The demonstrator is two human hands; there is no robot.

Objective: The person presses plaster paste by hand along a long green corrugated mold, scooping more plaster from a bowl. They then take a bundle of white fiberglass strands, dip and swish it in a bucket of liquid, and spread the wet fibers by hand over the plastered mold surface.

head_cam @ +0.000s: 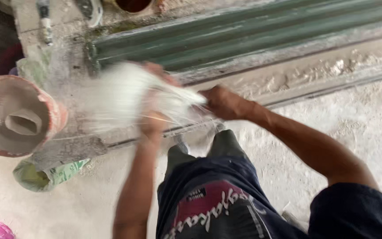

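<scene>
A bundle of white fibrous strands (124,95) stretches between both hands, blurred by motion. My left hand (155,116) grips it from below, near the middle of the picture. My right hand (223,102) is closed on the narrow end of the bundle, just right of the left hand. The wide loose end fans out to the left. Both forearms reach up from my dark shorts (213,194) at the bottom of the view.
A reddish bucket (18,116) coated with pale plaster lies on its side at left. Beneath it is a green sack (49,175). A green corrugated shutter (253,37) and its concrete sill run across the top. The floor is dusty concrete.
</scene>
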